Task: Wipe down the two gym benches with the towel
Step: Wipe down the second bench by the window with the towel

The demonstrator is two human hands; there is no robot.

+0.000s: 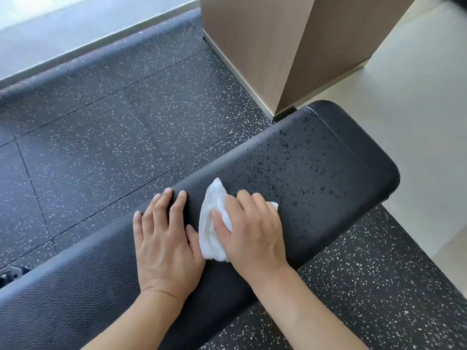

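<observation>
A black padded gym bench (328,157) runs from the lower left to the upper right of the head view. Its far end is dotted with liquid droplets. A crumpled white towel (211,223) lies on the pad near the middle. My right hand (252,231) presses down on the towel, fingers over it. My left hand (165,238) rests flat on the bench just left of the towel, fingers spread over the far edge. Only one bench is in view.
Dark speckled rubber floor tiles (101,137) surround the bench. A wood-clad pillar (278,46) stands just beyond the bench's far end. Pale floor (417,97) lies to the right. A window sill (50,41) runs along the top left.
</observation>
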